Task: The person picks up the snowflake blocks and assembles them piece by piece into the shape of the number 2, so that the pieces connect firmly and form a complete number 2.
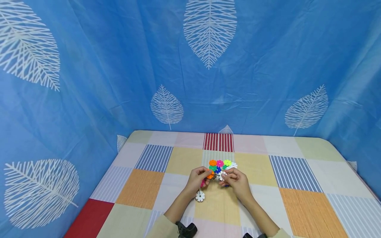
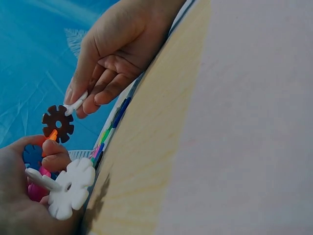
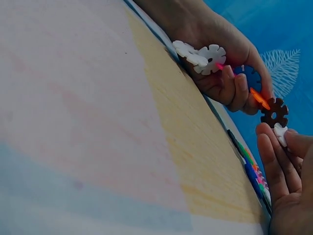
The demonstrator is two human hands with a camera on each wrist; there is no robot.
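Left hand: the thumb and a finger of the left hand point(image 1: 196, 179) pinch the orange notched disc point(image 1: 210, 175) of a short chain, its other linked discs close by the palm.
Right hand: the right hand point(image 1: 239, 183) pinches a white notched disc point(image 1: 222, 176) between thumb and fingertips.
Chain: held between the two hands, above the near middle of the table; the orange disc joins a brown notched disc point(image 2: 50, 121), while a blue disc point(image 2: 33, 155) and a pink disc point(image 2: 38, 192) sit by the left palm.
Hanging end: a broad white disc point(image 2: 78, 185) crosses another white piece point(image 2: 41, 179) seen nearly edge-on.
Meeting point: the right hand's white disc touches the brown disc's rim; how deep the slots engage, I cannot tell.
Loose discs: just beyond the hands, an orange point(image 1: 212, 162), a pink point(image 1: 220, 163), a yellow-green point(image 1: 227, 162) and a white one point(image 1: 234, 165) lie in a row, with green and blue ones nearer.
Tablecloth: patchwork tablecloth point(image 1: 137, 188) of plain and striped squares.
Backdrop: blue curtain point(image 1: 253, 66) with white leaf prints.
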